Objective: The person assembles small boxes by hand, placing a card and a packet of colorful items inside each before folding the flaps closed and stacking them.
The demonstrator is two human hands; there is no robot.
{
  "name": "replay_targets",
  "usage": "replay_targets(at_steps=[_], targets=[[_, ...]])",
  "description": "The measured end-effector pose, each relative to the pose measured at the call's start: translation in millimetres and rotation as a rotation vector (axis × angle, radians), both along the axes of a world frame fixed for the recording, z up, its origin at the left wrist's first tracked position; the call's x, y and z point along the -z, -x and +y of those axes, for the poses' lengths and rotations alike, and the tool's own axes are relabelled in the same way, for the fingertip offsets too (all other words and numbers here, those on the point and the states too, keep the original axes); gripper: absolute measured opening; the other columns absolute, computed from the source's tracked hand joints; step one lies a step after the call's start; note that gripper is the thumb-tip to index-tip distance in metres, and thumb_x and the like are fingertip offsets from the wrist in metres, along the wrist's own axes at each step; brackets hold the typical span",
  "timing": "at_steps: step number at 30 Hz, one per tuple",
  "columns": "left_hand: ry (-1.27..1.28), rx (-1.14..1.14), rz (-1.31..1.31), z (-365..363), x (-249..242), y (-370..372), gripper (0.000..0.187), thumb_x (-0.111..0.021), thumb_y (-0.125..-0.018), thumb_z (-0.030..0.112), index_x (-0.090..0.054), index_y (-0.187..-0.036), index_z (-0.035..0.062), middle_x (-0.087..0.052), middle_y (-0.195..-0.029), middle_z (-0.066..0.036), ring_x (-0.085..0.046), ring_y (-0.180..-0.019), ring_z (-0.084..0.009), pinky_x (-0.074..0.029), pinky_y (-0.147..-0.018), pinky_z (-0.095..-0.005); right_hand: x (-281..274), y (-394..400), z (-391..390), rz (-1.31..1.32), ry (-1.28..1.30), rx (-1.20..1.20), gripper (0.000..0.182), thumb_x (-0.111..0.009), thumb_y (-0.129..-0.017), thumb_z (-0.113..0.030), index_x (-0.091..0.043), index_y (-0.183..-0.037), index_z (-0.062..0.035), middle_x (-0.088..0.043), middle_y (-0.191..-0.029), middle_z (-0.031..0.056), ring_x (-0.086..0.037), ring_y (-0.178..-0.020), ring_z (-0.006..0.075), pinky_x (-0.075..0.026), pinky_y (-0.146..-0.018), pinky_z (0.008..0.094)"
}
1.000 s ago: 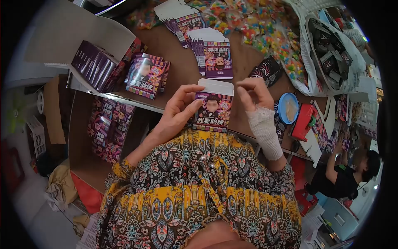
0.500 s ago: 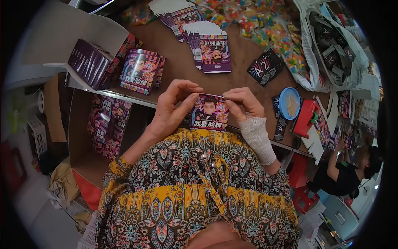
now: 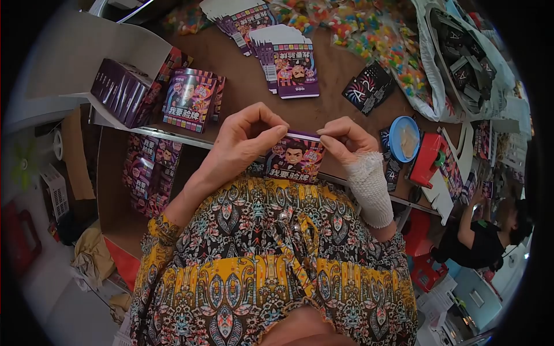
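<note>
Both hands pinch the top edge of a small purple card box (image 3: 294, 160), a flat-sided printed carton with a cartoon face and bold characters on its glossy front. The left hand (image 3: 242, 144) has its grip narrow, thumb and curled forefinger closed on the box's upper left corner. The right hand (image 3: 343, 141), its wrist wrapped in a white mesh bandage (image 3: 369, 190), presses thumb and fingertips on the upper right corner. The box stands upright between the two grips, its top flap folded down and shut, its lower edge just above the lap of a patterned yellow and black dress (image 3: 271, 259), at the near rim of the brown table (image 3: 242, 63).

Further out on the table lies a stack of finished purple boxes (image 3: 187, 102) to the left, and fans of flat unfolded cartons (image 3: 288, 60) beyond. Black card packets (image 3: 366, 86) lie to the right, near a round blue lid (image 3: 403, 138) and a red tool (image 3: 426, 160). Clear bags of bright sweets (image 3: 369, 40) cover the far side. A cardboard case (image 3: 147, 173) beneath the table holds more purple boxes. Another person (image 3: 482, 236) in black sits at the far right.
</note>
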State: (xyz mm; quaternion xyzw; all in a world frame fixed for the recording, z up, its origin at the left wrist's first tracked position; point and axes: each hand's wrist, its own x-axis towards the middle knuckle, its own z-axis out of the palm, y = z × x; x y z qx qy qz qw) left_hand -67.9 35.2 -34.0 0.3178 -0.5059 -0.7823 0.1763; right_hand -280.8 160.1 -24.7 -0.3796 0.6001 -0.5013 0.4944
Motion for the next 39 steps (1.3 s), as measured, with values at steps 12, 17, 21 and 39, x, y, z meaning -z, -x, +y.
replay_targets(at_steps=[12,17,21,39], targets=[[0.715,-0.344,-0.065,2.4,-14.9,-48.1,0.031,-0.055,-0.099,0.001,-0.055,-0.131,-0.0012,-0.060,-0.129,-0.011,-0.058,-0.121,-0.0192,-0.047,-0.102,-0.0321,15.7,-25.4,-52.6,-0.135,-0.066,-0.078,0.027,-0.064,-0.097,-0.006,-0.055,-0.122,-0.0022,-0.068,-0.102,0.0073,-0.064,-0.091,0.0110,-0.053,-0.079,0.0267],[1.339,-0.184,-0.471,-20.1,-41.7,-65.6,0.041,-0.072,-0.086,0.008,-0.062,-0.126,0.0058,-0.057,-0.137,-0.013,-0.054,-0.128,-0.0345,-0.041,-0.107,-0.0443,28.3,-77.6,-127.7,-0.205,0.177,-0.174,0.031,-0.067,-0.095,-0.008,-0.054,-0.123,-0.0023,-0.067,-0.099,0.0099,-0.065,-0.091,0.0140,-0.054,-0.080,0.0278],[1.397,-0.204,-0.726,-51.7,0.6,-79.3,0.050,-0.074,-0.083,0.012,-0.060,-0.131,0.0114,-0.054,-0.141,-0.011,-0.044,-0.137,-0.0352,-0.034,-0.112,-0.0460,44.9,-38.5,-130.4,0.431,0.174,0.031,0.046,-0.073,-0.090,-0.013,-0.053,-0.131,-0.0042,-0.063,-0.107,0.0109,-0.064,-0.095,0.0214,-0.054,-0.082,0.0328],[1.205,0.003,-0.473,-9.3,66.0,17.7,0.043,-0.072,-0.089,0.019,-0.058,-0.126,0.0046,-0.046,-0.145,-0.021,-0.045,-0.134,-0.0441,-0.041,-0.107,-0.0498,91.7,26.9,-140.3,0.484,-0.050,0.263,0.041,-0.074,-0.090,-0.011,-0.055,-0.124,-0.0004,-0.066,-0.088,0.0059,-0.061,-0.074,0.0115,-0.052,-0.068,0.0275]])
